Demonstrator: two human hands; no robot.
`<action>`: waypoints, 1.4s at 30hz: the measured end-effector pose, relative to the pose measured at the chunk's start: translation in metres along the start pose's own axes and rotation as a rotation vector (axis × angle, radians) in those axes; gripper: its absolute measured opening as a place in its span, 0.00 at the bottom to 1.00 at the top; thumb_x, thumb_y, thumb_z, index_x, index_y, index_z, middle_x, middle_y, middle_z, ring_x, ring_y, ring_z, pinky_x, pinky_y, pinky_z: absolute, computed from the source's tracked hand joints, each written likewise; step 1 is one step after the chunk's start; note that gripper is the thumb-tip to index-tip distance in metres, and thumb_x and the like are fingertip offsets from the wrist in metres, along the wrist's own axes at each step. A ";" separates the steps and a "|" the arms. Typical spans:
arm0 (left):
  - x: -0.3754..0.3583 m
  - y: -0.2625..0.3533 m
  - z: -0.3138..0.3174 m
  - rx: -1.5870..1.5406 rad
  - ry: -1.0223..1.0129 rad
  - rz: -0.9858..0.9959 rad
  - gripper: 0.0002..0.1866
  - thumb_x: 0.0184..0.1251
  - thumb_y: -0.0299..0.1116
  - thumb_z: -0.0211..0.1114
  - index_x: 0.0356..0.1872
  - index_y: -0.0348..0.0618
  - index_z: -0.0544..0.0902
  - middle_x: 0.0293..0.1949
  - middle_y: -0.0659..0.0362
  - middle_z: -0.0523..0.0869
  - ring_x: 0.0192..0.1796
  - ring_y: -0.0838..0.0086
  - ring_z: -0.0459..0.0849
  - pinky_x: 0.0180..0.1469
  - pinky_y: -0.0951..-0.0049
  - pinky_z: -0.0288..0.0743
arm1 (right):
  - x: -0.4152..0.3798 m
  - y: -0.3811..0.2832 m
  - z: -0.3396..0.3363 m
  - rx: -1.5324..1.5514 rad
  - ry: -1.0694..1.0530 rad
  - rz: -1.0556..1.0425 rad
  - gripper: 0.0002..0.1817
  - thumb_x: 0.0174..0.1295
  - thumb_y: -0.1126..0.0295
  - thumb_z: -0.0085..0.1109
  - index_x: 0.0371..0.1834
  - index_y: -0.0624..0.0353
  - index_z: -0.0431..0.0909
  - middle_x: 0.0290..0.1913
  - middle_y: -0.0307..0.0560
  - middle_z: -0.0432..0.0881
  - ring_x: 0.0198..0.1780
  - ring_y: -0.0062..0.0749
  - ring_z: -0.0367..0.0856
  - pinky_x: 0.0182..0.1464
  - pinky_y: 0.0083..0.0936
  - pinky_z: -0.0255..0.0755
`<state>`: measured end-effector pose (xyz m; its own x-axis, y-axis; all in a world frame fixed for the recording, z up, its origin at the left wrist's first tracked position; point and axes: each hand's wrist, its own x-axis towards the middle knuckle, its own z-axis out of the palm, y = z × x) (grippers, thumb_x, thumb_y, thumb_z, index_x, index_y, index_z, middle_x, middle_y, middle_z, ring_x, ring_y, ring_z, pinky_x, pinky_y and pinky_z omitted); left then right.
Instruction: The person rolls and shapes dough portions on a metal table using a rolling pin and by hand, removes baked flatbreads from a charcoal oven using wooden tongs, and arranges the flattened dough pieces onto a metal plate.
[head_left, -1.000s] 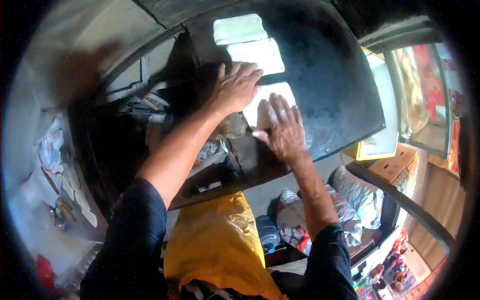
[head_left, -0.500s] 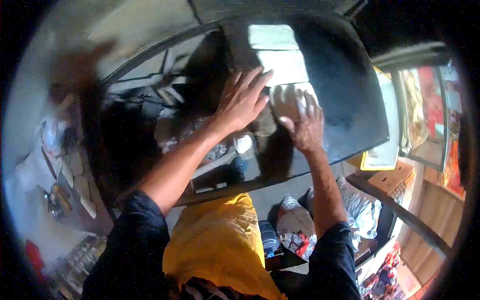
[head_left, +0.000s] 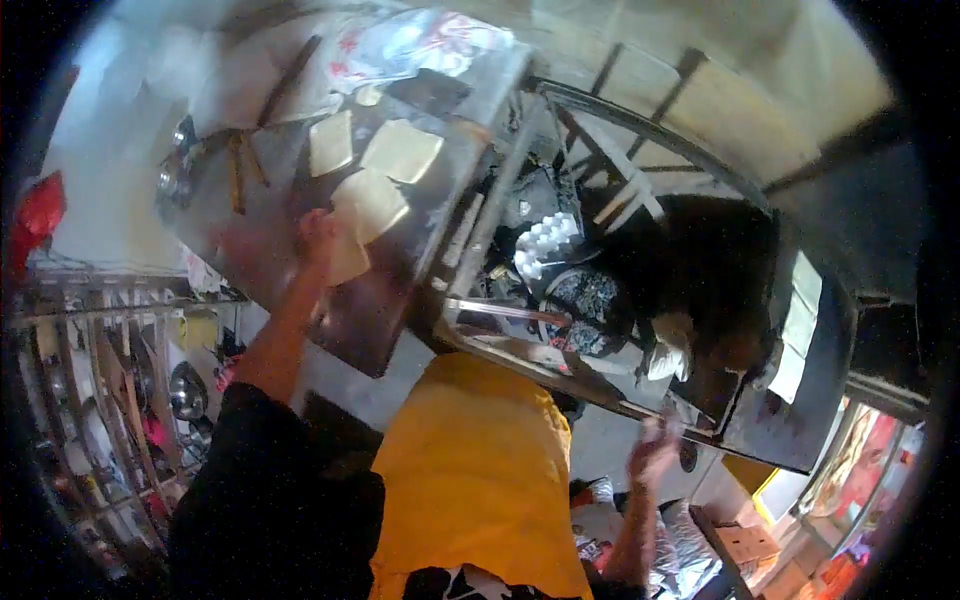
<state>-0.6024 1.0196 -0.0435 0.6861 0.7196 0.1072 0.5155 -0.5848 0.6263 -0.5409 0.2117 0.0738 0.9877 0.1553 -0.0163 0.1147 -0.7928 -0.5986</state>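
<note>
My left hand (head_left: 318,230) is at the left edge of the flat pale dough sheets on the left worktop (head_left: 380,310). It is nearest to the lower dough sheet (head_left: 347,258) and an overlapping dough sheet (head_left: 370,203); blur hides whether the fingers grip either one. Beyond these lie a squarish dough sheet (head_left: 403,151), a narrower dough sheet (head_left: 331,143) and a small dough scrap (head_left: 369,95). My right hand (head_left: 655,450), smeared by motion, hangs in front of the stove's near edge and shows nothing recognisable in it. Pale dough sheets (head_left: 798,325) lie in a row on the dark plate (head_left: 825,380) at right.
Between worktop and plate is an open stove frame (head_left: 480,250) with a pan of dark coals (head_left: 588,305), an egg tray (head_left: 550,243) and a crumpled cloth (head_left: 668,350). Wooden sticks (head_left: 237,175) lie at far left. A slatted rack (head_left: 120,380) stands lower left.
The view has swung left to the worktop. Both hands have left the dough row on the dark plate; the left is now by other dough sheets, the right lower near the stove edge.
</note>
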 end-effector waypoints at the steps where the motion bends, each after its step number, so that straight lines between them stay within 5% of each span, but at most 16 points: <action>1: 0.012 -0.014 -0.023 -0.339 0.087 -0.326 0.19 0.74 0.38 0.60 0.60 0.41 0.78 0.46 0.54 0.87 0.45 0.66 0.84 0.44 0.68 0.80 | -0.026 -0.019 0.030 -0.193 -0.083 -0.043 0.26 0.70 0.60 0.60 0.68 0.57 0.71 0.68 0.57 0.75 0.66 0.57 0.74 0.70 0.49 0.64; 3: 0.014 0.037 -0.047 -0.108 -0.037 -0.232 0.19 0.73 0.37 0.58 0.60 0.43 0.79 0.52 0.50 0.85 0.53 0.59 0.82 0.56 0.62 0.75 | -0.038 -0.094 0.052 -0.093 -0.347 0.075 0.23 0.70 0.58 0.61 0.64 0.55 0.76 0.62 0.57 0.79 0.63 0.57 0.75 0.67 0.48 0.68; 4: 0.009 0.064 -0.050 0.136 -0.148 -0.122 0.19 0.72 0.36 0.56 0.60 0.44 0.80 0.58 0.46 0.83 0.62 0.51 0.80 0.68 0.57 0.70 | -0.041 -0.116 0.057 -0.010 -0.326 -0.046 0.21 0.61 0.73 0.66 0.59 0.57 0.79 0.55 0.58 0.81 0.56 0.55 0.81 0.58 0.43 0.76; 10: -0.015 0.113 -0.043 0.567 -0.214 0.230 0.22 0.63 0.40 0.64 0.57 0.42 0.81 0.54 0.46 0.84 0.56 0.51 0.82 0.60 0.54 0.74 | -0.018 -0.166 0.057 -0.017 -0.459 -0.139 0.20 0.63 0.68 0.68 0.57 0.58 0.79 0.51 0.58 0.83 0.46 0.51 0.86 0.47 0.41 0.80; 14: 0.006 0.103 -0.054 0.524 -0.424 0.052 0.25 0.57 0.42 0.68 0.54 0.40 0.81 0.50 0.45 0.85 0.49 0.51 0.83 0.53 0.53 0.77 | 0.007 -0.172 0.067 -0.033 -0.484 -0.131 0.22 0.68 0.60 0.64 0.60 0.59 0.76 0.51 0.62 0.82 0.50 0.61 0.83 0.48 0.46 0.79; 20: -0.069 0.250 -0.096 -0.367 -0.751 -0.128 0.24 0.65 0.36 0.67 0.60 0.38 0.78 0.55 0.50 0.84 0.49 0.60 0.85 0.50 0.58 0.79 | 0.034 -0.217 0.132 0.127 -0.519 -0.163 0.28 0.73 0.53 0.58 0.68 0.60 0.72 0.65 0.67 0.75 0.62 0.60 0.79 0.63 0.44 0.74; 22: -0.105 0.305 -0.090 -1.214 -0.888 -0.492 0.25 0.69 0.30 0.62 0.67 0.38 0.73 0.59 0.52 0.83 0.56 0.61 0.84 0.56 0.58 0.80 | 0.050 -0.281 0.111 0.669 -0.580 0.261 0.32 0.74 0.49 0.55 0.68 0.65 0.71 0.66 0.62 0.76 0.65 0.47 0.77 0.67 0.39 0.70; 24: -0.139 0.332 -0.070 -1.475 -1.017 -0.507 0.27 0.69 0.28 0.59 0.70 0.38 0.69 0.62 0.51 0.81 0.61 0.60 0.82 0.63 0.56 0.78 | 0.063 -0.277 0.120 1.142 -0.517 0.511 0.34 0.74 0.46 0.54 0.67 0.68 0.71 0.64 0.52 0.78 0.65 0.35 0.75 0.68 0.33 0.66; 26: -0.166 0.362 -0.054 -1.755 -1.319 -0.609 0.27 0.72 0.32 0.59 0.70 0.38 0.69 0.63 0.53 0.80 0.63 0.63 0.80 0.65 0.57 0.76 | 0.064 -0.267 0.096 1.416 -0.192 0.709 0.30 0.74 0.50 0.56 0.64 0.67 0.74 0.62 0.48 0.79 0.65 0.30 0.73 0.69 0.31 0.64; 27: -0.179 0.378 -0.042 -1.634 -1.315 -0.656 0.26 0.74 0.33 0.58 0.70 0.39 0.69 0.62 0.54 0.81 0.63 0.65 0.80 0.65 0.59 0.75 | 0.063 -0.279 0.053 1.588 -0.134 0.548 0.24 0.75 0.54 0.57 0.59 0.65 0.78 0.57 0.45 0.81 0.59 0.28 0.75 0.65 0.31 0.68; 30: -0.229 0.447 -0.004 -1.243 -1.052 -0.506 0.20 0.81 0.38 0.54 0.66 0.39 0.74 0.55 0.59 0.83 0.57 0.73 0.81 0.60 0.69 0.75 | 0.049 -0.238 -0.021 1.133 -0.046 0.436 0.18 0.76 0.58 0.55 0.53 0.64 0.79 0.43 0.37 0.82 0.42 0.21 0.77 0.45 0.24 0.74; 31: -0.242 0.465 0.006 -1.125 -1.002 -0.253 0.19 0.81 0.37 0.53 0.64 0.38 0.74 0.53 0.58 0.83 0.54 0.75 0.81 0.57 0.71 0.75 | 0.043 -0.229 -0.047 1.004 0.032 0.337 0.17 0.77 0.59 0.53 0.52 0.64 0.79 0.40 0.35 0.82 0.38 0.19 0.76 0.40 0.22 0.74; 34: -0.290 0.539 0.027 -1.063 -0.746 0.386 0.14 0.80 0.31 0.49 0.56 0.32 0.75 0.40 0.58 0.82 0.44 0.77 0.79 0.44 0.76 0.74 | 0.022 -0.163 -0.092 0.788 0.367 0.108 0.16 0.77 0.62 0.51 0.47 0.65 0.82 0.34 0.39 0.83 0.33 0.21 0.77 0.38 0.23 0.74; 36: -0.321 0.567 0.074 -0.997 -0.758 0.550 0.10 0.79 0.30 0.50 0.51 0.35 0.74 0.37 0.60 0.80 0.42 0.78 0.77 0.42 0.75 0.73 | 0.020 -0.110 -0.115 0.675 0.484 0.186 0.14 0.75 0.64 0.54 0.42 0.65 0.82 0.32 0.38 0.83 0.35 0.21 0.77 0.39 0.22 0.74; 40: -0.398 0.593 0.206 -0.686 -0.909 0.043 0.13 0.81 0.41 0.54 0.47 0.40 0.73 0.37 0.60 0.78 0.41 0.77 0.75 0.46 0.70 0.72 | 0.024 0.042 -0.115 0.814 0.441 0.560 0.14 0.74 0.62 0.58 0.40 0.65 0.81 0.34 0.36 0.80 0.35 0.17 0.75 0.36 0.21 0.71; 42: -0.431 0.620 0.218 -0.752 -0.915 0.071 0.16 0.82 0.45 0.52 0.48 0.41 0.73 0.38 0.60 0.78 0.41 0.77 0.75 0.46 0.69 0.72 | 0.021 0.080 -0.151 0.844 0.444 0.630 0.14 0.74 0.62 0.58 0.39 0.64 0.80 0.34 0.37 0.81 0.35 0.18 0.77 0.35 0.21 0.73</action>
<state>-0.4672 0.2655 0.1302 0.9704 -0.0196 -0.2405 0.2400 -0.0261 0.9704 -0.4953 0.0620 0.1465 0.8139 -0.4847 -0.3204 -0.3561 0.0196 -0.9342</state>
